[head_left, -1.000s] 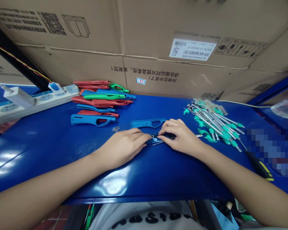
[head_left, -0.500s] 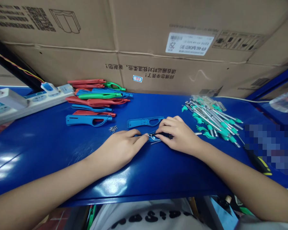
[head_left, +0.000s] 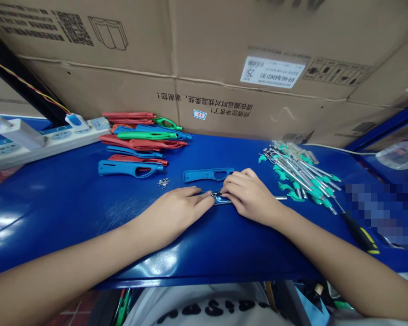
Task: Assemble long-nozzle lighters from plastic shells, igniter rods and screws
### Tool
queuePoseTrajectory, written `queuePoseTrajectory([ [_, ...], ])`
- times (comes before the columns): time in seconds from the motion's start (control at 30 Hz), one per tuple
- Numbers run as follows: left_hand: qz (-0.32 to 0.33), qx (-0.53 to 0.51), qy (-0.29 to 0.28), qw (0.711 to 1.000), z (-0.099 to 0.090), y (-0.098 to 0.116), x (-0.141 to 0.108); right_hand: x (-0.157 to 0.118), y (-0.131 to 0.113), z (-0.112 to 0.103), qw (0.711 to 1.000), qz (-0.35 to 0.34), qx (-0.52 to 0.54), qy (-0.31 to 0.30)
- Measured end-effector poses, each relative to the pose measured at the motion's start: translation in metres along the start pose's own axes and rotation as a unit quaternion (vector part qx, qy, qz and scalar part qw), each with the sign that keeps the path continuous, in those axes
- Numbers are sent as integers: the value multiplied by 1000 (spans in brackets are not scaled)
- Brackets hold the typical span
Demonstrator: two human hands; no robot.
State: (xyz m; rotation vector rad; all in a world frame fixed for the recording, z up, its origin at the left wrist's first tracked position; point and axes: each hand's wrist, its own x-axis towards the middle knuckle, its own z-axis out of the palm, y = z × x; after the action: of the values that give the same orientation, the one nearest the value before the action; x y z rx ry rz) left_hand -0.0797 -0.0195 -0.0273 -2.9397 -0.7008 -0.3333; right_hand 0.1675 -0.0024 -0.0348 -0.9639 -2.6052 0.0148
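Between my two hands lies a blue lighter shell half [head_left: 223, 201], with white wire and a dark part showing in its middle. My left hand [head_left: 175, 213] is closed on its left part, thumb and forefinger pressed together near the wire. My right hand [head_left: 250, 194] pinches the shell's right part, its fingertips on the inner pieces. A metal tube [head_left: 281, 198] sticks out to the right from under this hand. Just behind, a second blue shell half [head_left: 204, 175] lies with its hollow side up. Much of the shell between my hands is covered by fingers.
Small screws [head_left: 163, 182] lie left of the shells. Red, blue and green lighter shells [head_left: 143, 144] are piled at the back left beside a power strip [head_left: 57, 138]. Metal tubes with teal parts [head_left: 302, 172] and a screwdriver [head_left: 360, 233] lie right. A cardboard box [head_left: 204, 54] stands behind.
The camera view has shifted slightly. Both hands stay at the blue shell half, with the fingers moving only a little around the wire. The thin rod in front of the shell no longer shows clearly.
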Motion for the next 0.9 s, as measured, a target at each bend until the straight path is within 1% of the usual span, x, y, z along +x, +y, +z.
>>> queuePoseTrajectory([
  [0.1, -14, -16, -8, 1000, -2, -1, 0, 0, -1, -2, 1000, -6, -11, 7],
  [0.17, -29, -24, -10, 999, -4, -2, -1, 0, 0, -6, 1000, 3, -10, -5],
  [0.23, -36, -18, -11, 999, -5, -4, -1, -3, 3, -12, 1000, 16, -23, -14],
  [0.33, -34, 0, -13, 999, -7, -7, -2, -7, 7, -21, 998, 45, -51, -1],
  [0.4, -39, -3, -17, 999, -8, -8, -1, -10, 10, -26, 997, 66, -48, 3],
  [0.47, -43, -15, -18, 999, -7, -7, 0, -12, 10, -27, 997, 73, -33, -15],
  [0.53, -44, -29, -13, 998, -6, -6, 1, -13, 9, -27, 997, 57, -17, -50],
  [0.67, -41, -68, -1, 997, 0, -6, 2, -12, 6, -22, 993, -10, -14, -116],
  [0.73, -42, -91, 5, 995, 4, -8, 3, -12, 5, -19, 991, -23, -26, -126],
  [0.9, -49, -130, 19, 990, 13, -12, 4, -13, 6, -16, 992, -11, -16, -125],
])
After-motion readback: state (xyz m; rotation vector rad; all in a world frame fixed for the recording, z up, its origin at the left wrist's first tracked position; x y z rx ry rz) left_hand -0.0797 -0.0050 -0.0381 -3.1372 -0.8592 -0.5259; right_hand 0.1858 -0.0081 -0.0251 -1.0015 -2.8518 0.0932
